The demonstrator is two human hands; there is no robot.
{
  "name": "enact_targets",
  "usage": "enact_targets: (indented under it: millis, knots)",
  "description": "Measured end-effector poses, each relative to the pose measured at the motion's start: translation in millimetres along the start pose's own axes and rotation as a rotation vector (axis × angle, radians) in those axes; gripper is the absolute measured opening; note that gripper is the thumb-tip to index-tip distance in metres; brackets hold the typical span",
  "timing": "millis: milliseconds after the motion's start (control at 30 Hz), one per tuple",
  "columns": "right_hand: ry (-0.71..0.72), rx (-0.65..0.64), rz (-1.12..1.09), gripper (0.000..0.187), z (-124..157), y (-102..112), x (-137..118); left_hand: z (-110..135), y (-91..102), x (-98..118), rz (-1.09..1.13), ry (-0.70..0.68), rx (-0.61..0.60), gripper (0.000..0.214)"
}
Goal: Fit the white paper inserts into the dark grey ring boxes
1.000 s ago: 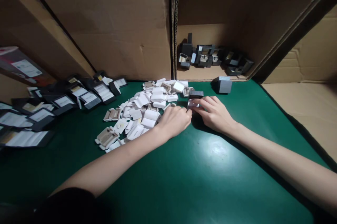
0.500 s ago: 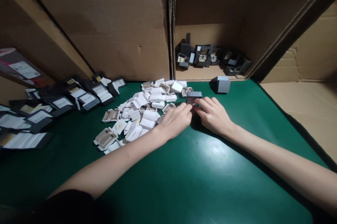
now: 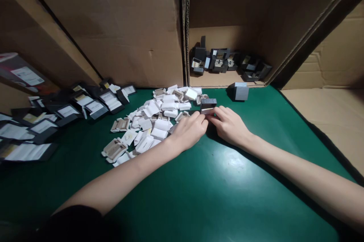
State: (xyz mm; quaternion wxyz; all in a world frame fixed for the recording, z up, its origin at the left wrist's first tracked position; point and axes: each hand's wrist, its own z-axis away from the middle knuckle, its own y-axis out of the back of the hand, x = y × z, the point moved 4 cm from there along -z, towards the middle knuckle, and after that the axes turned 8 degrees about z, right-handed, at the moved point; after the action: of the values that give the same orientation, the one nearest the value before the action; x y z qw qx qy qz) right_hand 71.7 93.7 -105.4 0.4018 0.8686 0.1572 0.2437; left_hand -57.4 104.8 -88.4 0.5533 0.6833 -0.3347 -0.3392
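A small dark grey box stands upright at the near right end of a heap of white folded card pieces. In front of its grey top a white card piece shows. My left hand, fingers curled, closes on the box's lower left side. From the right, my right hand pinches the white piece between thumb and fingers. Fingers of both hands nearly meet and hide the lower part of the box. Another grey box stands shut, apart from my right hand.
Several open black boxes with white inserts lie at the left. More dark boxes sit inside an open cardboard carton at the back. Cardboard walls bound the green table. A labelled package leans at far left.
The white piece has tilted and shows as a flatter strip below the grey top. The box has shifted very slightly left; my right fingers have moved a little.
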Motion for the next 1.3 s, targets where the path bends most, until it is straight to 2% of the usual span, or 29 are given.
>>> enact_targets:
  millis: [200,567,933,1167,1300]
  knots:
    - [-0.009,-0.003,0.017,0.027,-0.8,3.6,-0.9,-0.6,-1.5,-1.7,0.002,-0.015,0.002,0.015]
    - [-0.068,-0.126,0.000,0.040,-0.8,-0.1,-1.0,-1.0,-3.8,-1.4,-0.024,-0.011,-0.003,0.012]
    - [-0.068,-0.152,0.051,0.037,0.2,2.4,1.1,0.4,-3.4,-0.6,-0.060,-0.026,-0.021,0.017]
    - [-0.067,-0.150,0.022,0.038,1.8,1.1,2.0,-0.2,6.0,-0.9,-0.043,-0.029,0.009,0.017]
    - [-0.066,-0.152,0.024,0.034,2.3,0.2,1.8,0.6,9.9,-0.6,-0.068,0.042,0.040,0.019]
